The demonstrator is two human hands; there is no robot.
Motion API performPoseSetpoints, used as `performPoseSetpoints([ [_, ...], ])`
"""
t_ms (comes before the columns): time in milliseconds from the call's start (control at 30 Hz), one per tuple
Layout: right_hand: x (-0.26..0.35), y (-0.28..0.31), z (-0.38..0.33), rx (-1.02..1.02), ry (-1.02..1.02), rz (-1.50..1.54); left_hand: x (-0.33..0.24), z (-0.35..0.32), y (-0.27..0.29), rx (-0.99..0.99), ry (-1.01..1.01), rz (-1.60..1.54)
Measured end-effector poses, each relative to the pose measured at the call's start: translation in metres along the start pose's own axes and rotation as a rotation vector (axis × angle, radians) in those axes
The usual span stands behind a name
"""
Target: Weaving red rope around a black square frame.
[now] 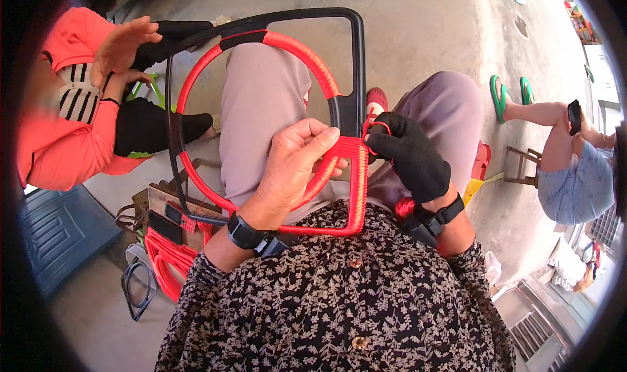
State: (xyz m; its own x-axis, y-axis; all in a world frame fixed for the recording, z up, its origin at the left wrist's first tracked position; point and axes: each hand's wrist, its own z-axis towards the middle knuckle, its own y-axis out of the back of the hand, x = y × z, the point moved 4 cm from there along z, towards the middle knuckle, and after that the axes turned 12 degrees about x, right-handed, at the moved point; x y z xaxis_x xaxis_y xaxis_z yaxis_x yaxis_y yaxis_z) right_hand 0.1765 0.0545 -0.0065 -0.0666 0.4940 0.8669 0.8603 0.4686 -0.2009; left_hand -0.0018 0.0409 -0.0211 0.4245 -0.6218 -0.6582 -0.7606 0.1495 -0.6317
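My left hand (294, 169) is bare and closed around the black frame (356, 65), clamping it where the inner ring meets the right-hand bar. The thumb lies over the top and the fingers curl underneath. I judge that this hold pins the finished turns so they cannot slacken or slide. The frame rests across my lap, tilted away from me, its far corner above my knees. That puts the working spot close in front of my chest, where both hands can meet on it.

My right hand (411, 156), in a black glove, sits just beside the left and is pinched shut on the red cord (377, 129). A small loop stands up at the fingertips, right against the bar. The glove is probably there so the taut cord does not cut into the fingers.

Under my left palm, the red wrapping (356, 176) is already tight along the near bar and bottom edge. More red covers the ring's upper arc (307, 55).

A spool of red cord (403, 207) lies by my right wrist. Well to the left of my grip sits a person in an orange top (59, 130), with a bundle of red cord (163, 258) on the ground below. Well to my right another person (568, 150) holds a phone.
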Motion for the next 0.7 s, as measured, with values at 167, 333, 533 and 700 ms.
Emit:
performPoseSetpoints([
  [167, 0.006, -0.001, -0.004, -0.038, 0.03, -0.038, 0.001, 0.002, 0.0, 0.031, -0.015, 0.014],
  [333, 0.008, 0.027, -0.021, -0.235, 0.13, 0.031, -0.001, 0.012, -0.002, 0.096, -0.058, -0.057],
  [533, 0.016, 0.068, -0.09, -0.648, 0.426, -0.029, -0.005, 0.014, -0.01, 0.154, -0.003, -0.062],
  [700, 0.009, 0.038, -0.142, -0.24, -0.176, -0.657, -0.005, 0.012, -0.012, 0.163, 0.114, -0.088],
])
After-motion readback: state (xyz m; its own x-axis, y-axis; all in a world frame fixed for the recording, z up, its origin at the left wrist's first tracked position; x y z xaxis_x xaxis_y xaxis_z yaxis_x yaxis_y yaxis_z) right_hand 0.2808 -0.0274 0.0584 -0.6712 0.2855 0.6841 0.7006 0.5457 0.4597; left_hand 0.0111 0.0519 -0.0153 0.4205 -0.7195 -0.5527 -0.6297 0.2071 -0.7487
